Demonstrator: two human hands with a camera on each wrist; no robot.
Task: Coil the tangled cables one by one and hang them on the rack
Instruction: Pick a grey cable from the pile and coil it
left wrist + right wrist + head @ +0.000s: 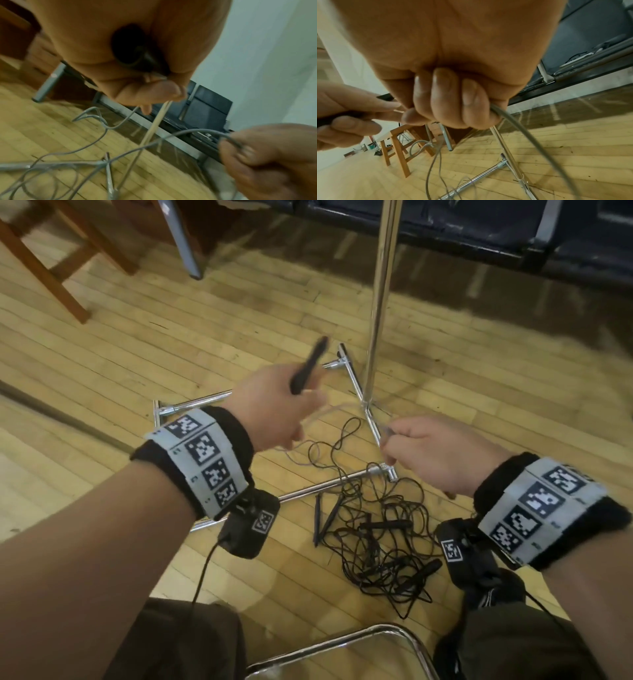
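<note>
Above the wooden floor, our left hand grips a black handle, fingers curled round it, while our right hand pinches its grey cable. The tangled black cables lie below, beside the chrome rack base.

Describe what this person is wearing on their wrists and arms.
Both forearms are bare, with no sleeves. Each wrist carries a fuzzy black wristband, the left wristband and the right wristband, wrapped by a light grey strip printed with square black-and-white markers. Under each wrist hangs a black camera unit bearing its own small marker; a thin black cable trails from the left one.
</note>
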